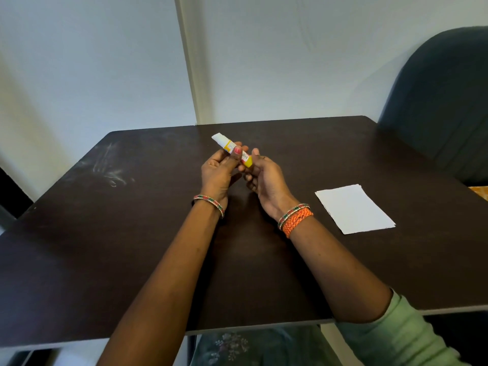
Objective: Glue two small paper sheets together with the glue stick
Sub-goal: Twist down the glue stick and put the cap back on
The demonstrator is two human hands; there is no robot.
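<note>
Yellow-and-white glue stick [232, 150] is held above the middle of the dark worktop [132, 233], tilted, its white cap pointing up and away. Left hand [220, 173] grips its middle, thumb on top; right hand [264, 178] pinches the yellow lower end. White paper sheets [355, 208] lie stacked flat on the worktop, to the right, well apart from both hands.

Matt white paper sheets [355, 208], scuffed dark table [132, 220]
</note>
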